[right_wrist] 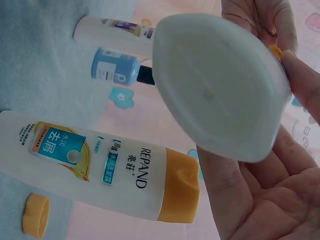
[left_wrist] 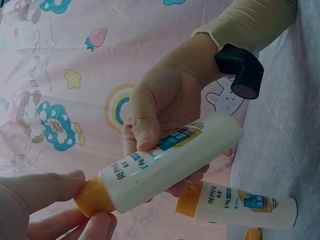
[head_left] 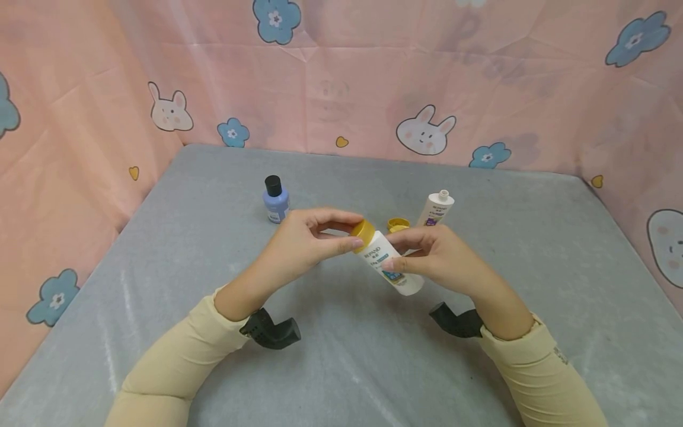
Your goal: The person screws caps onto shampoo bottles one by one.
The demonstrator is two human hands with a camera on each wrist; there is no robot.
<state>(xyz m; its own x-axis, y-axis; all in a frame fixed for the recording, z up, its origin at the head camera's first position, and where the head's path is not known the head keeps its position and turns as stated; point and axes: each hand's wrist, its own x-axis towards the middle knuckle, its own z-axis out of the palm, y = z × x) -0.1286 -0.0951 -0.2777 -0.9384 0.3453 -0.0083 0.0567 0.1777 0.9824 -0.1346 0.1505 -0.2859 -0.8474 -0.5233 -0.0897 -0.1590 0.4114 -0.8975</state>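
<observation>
A white REPAND shampoo bottle (head_left: 393,268) is held tilted above the table, its base toward the lower right. My left hand (head_left: 306,240) pinches its gold cap (head_left: 364,234) between thumb and fingers. Lower down, my right hand (head_left: 443,258) grips the bottle's body, thumb across the label. In the right wrist view the pale bottle base (right_wrist: 220,90) fills much of the picture. Behind my right hand stands a second REPAND bottle (left_wrist: 245,206) with a gold cap (left_wrist: 189,200), mostly hidden in the head view.
A blue bottle (head_left: 276,204) with a black cap stands at the back left. An uncapped white bottle (head_left: 436,209) with a purple label is behind my right hand. On the grey table (head_left: 160,284) lies a loose gold cap (right_wrist: 36,215). Pink printed cloth (head_left: 341,77) hangs around.
</observation>
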